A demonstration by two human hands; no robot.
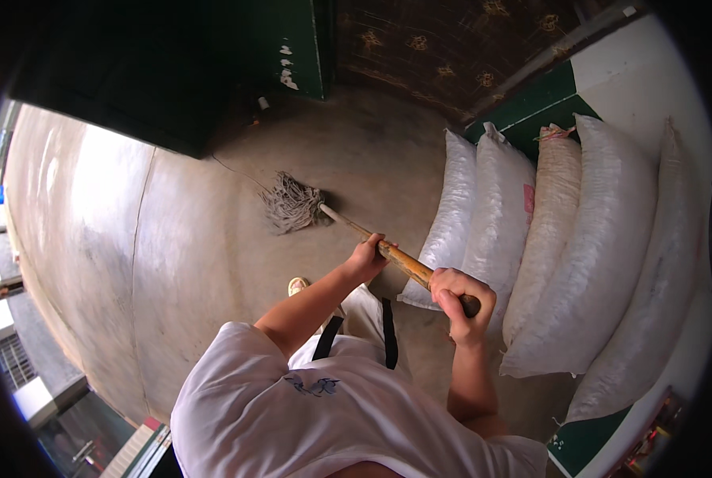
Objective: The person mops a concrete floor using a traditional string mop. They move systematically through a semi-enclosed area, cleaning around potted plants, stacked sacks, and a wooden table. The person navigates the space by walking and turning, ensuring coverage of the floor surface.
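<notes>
A string mop [292,202] with a grey, stringy head lies against the concrete floor ahead of me. Its wooden handle [404,262] slants back toward my body, down to the right. Partway along the handle, my left hand [367,256] is closed around it. Close to the dark, rounded end, my right hand [465,302] wraps the handle with the thumb over it. Both palms and parts of the fingers are hidden behind the wood. The mop strands fan out to the left of the handle's tip.
Several stuffed white woven sacks [611,239] lean along the wall to my right. A dark green panel [172,72] stands at the far left, and a brown patterned surface [451,48] at the back. A crack [139,223] runs across the floor [188,279]. My shoe [298,285] shows below the mop.
</notes>
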